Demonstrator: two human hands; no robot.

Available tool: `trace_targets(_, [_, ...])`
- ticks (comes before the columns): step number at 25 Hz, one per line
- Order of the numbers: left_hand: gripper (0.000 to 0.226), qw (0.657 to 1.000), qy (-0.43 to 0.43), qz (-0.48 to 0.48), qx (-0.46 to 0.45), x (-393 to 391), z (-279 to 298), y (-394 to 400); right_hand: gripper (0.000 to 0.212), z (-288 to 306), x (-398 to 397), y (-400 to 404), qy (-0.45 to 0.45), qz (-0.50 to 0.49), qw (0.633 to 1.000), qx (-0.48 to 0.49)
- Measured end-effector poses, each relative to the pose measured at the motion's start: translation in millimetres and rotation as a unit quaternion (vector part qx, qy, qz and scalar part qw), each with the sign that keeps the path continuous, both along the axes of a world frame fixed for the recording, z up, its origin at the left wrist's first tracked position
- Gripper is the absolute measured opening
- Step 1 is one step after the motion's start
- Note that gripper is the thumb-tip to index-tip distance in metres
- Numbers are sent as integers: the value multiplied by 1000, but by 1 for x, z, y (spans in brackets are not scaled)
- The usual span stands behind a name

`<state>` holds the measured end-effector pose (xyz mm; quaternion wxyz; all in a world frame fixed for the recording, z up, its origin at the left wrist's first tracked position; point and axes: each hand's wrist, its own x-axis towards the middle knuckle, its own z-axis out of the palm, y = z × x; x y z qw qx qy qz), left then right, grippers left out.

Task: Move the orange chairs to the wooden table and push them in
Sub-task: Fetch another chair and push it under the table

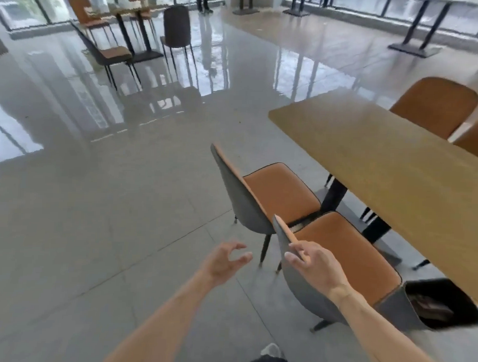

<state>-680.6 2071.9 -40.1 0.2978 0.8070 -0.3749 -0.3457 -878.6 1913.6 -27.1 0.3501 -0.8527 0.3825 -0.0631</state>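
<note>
A person's right hand [315, 262] rests its fingers over the top edge of the nearer orange chair [346, 255], thumb and fingers loosely curled on the backrest rim, while the left hand [224, 260] hangs free beside it, fingers half-curled and holding nothing. The chair has a smooth orange padded seat, dark piping, a grey shell back and thin black legs. It stands beside a second orange chair [275, 193] along the long edge of the matte wooden table [395, 159], both seats only partly under it. The glossy grey tiled floor [109, 203] mirrors the windows. No writing is legible.
</note>
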Motion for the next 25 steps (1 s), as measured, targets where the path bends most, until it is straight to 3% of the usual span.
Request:
trace_targets(7, [47, 982, -41, -185, 22, -6, -13, -128, 38, -17, -71, -30, 26, -185, 982, 26])
trace_targets(13, [54, 938, -108, -325, 55, -3, -33, -183, 47, -37, -100, -17, 73, -301, 948, 68])
trace_targets(18, [56, 882, -162, -433, 95, 16, -46, -202, 59, -60, -76, 7, 120, -336, 922, 148])
trace_targets(25, [88, 823, -188, -531, 76, 33, -66, -205, 83, -73, -29, 43, 179, -439, 876, 87])
